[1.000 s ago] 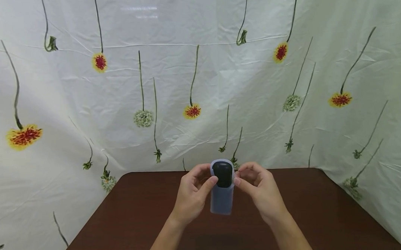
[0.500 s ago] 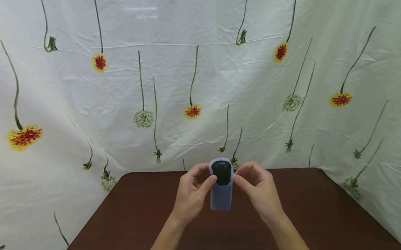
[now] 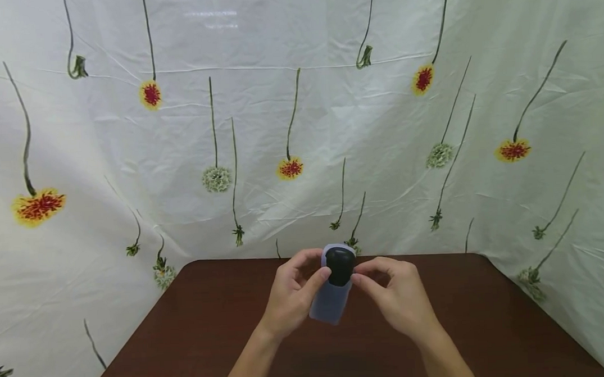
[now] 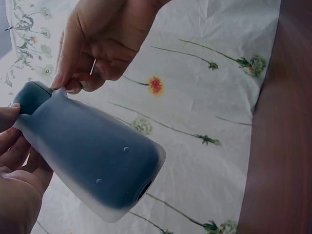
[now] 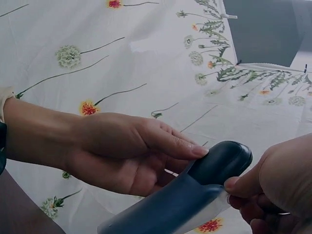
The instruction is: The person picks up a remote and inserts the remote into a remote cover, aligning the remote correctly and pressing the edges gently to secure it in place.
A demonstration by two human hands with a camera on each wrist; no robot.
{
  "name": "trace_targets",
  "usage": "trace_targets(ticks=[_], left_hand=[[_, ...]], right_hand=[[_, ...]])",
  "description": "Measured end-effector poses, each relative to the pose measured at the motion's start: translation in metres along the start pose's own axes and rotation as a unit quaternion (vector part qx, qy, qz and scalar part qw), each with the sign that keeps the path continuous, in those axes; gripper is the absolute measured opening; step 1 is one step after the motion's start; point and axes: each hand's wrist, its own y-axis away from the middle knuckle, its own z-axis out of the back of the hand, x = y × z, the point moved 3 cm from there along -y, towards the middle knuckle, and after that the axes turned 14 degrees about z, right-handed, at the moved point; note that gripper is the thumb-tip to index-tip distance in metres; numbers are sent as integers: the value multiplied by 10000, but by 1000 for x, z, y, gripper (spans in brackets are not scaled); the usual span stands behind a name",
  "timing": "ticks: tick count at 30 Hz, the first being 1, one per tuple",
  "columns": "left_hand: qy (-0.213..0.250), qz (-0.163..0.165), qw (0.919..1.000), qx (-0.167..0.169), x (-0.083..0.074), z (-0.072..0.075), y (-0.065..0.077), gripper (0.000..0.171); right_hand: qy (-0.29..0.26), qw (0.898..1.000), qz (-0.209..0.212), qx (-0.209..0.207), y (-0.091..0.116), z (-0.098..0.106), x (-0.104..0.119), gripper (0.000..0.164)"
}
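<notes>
A dark, rounded-ended handheld device (image 3: 341,265) sits in a frosted, translucent soft sleeve (image 3: 329,302), held up over the table and tilted. The device's smooth end shows at the sleeve's opening; the rest lies inside. My left hand (image 3: 289,301) grips it from the left, thumb on the dark end and fingers behind. My right hand (image 3: 400,296) pinches the sleeve's edge beside the opening with thumb and fingertips. In the left wrist view, the sleeve's back (image 4: 97,151) shows two small bumps and a dark slot at its closed end.
A dark reddish-brown table (image 3: 211,305) with rounded far corners lies below the hands. Behind and at both sides hangs a white cloth (image 3: 258,117) printed with flowers. A grey panel (image 5: 265,34) shows beyond the cloth in the right wrist view.
The device and sleeve have tilted, their lower end swinging left and the top shifting right. My right hand has dropped slightly, still pinching the edge. The left hand keeps its grip.
</notes>
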Motion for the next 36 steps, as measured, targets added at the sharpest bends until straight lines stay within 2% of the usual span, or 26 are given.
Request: trace_targets(ticks=[5,15,18,21,24,27,29,34,36], left_hand=[[-153,192,9997,99,1,-2,0,25],[-608,35,9981,-81,-3,0,-2,28],[-848,15,9964,-78,-4,0,-2,28],[-986,-34,9951,-78,-5,0,-1,27],[-991,-137,9949,-120,-3,-2,-3,28],[-979,-258,9946,-210,-4,0,-3,28],[-975,-296,9945,-242,-5,1,-3,29],[-881,-239,9957,-175,-6,3,-2,30],[-798,-210,9965,-117,-6,4,-1,30]], right_hand=[[158,9994,-267,150,1,-1,1,12],[144,9954,-909,280,-1,-11,0,7],[-101,9921,-1235,195,0,-12,-1,6],[-717,9843,-1612,-91,0,-15,-1,7],[-1442,9716,-1800,-520,0,-16,-2,12],[-1931,9621,-1794,-693,-1,-18,0,15],[-2026,9613,-1744,-669,-1,-18,0,14],[-1710,9738,-1431,-457,-1,-16,-5,5],[-1541,9791,-1226,-500,0,-15,-7,11]])
